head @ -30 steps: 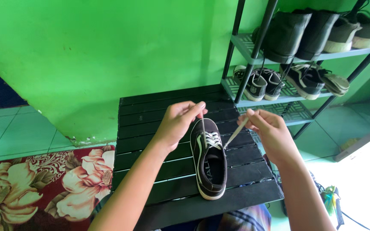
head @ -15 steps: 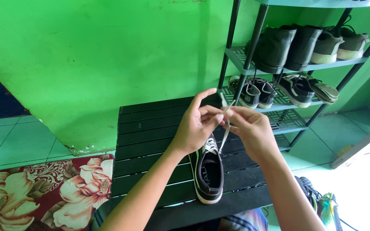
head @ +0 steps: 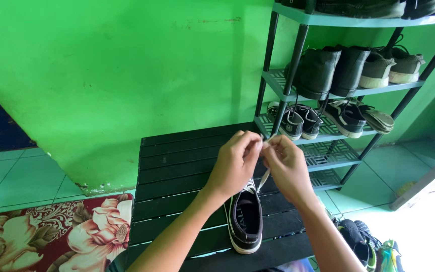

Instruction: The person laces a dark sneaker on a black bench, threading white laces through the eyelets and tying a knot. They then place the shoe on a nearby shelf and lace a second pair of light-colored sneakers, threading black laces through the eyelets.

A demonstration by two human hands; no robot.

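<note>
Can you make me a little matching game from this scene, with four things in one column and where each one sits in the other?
Things:
1. black shoe
2. white lace
3. flowered rug
4. shoe rack

Places:
A. on the floor, left of the black slatted table
B. against the green wall, right of the table, with pairs of shoes on its shelves
C. on the slatted table, under both hands
D. pinched between the left hand and right hand, running down to the shoe

Pairs: 1-C, 2-D, 3-A, 4-B
</note>
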